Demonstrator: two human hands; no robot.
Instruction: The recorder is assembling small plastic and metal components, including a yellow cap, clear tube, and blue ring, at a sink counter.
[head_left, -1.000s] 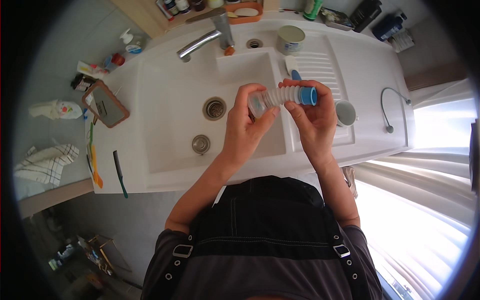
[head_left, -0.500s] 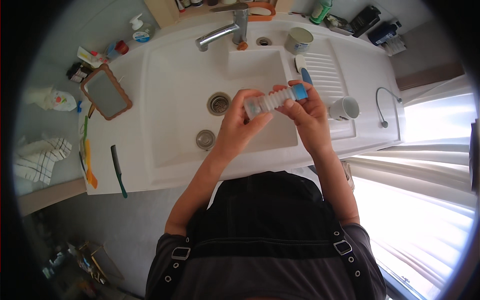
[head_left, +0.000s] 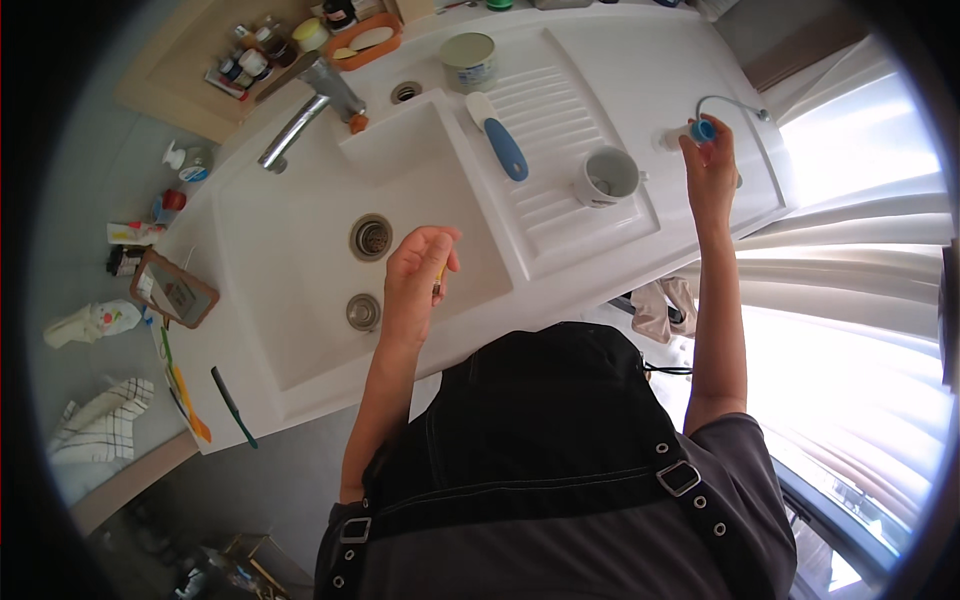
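Out over the right end of the counter, my right hand (head_left: 712, 170) grips a translucent plastic tube (head_left: 672, 138) by its blue cap (head_left: 703, 130). The tube points to the left, close to the counter surface; I cannot tell whether it touches it. My left hand (head_left: 412, 275) is above the right side of the white sink basin (head_left: 300, 330), its fingers curled in. A small yellowish bit shows at the edge of its palm, too little to name. Nearest to the right hand are a white mug (head_left: 608, 178) and a thin grey hose (head_left: 730, 102).
A blue-handled brush (head_left: 503, 145) and an open tin (head_left: 468, 62) lie by the ribbed drainboard (head_left: 545, 110). The chrome faucet (head_left: 300, 125) reaches over the basin. To the left are a framed mirror (head_left: 175, 290) and a green comb (head_left: 232, 405). A curtain (head_left: 850, 235) hangs at right.
My left hand has let go of the tube and is curled over the basin. My right hand has carried the tube to the counter's right end. The view has turned rightward.
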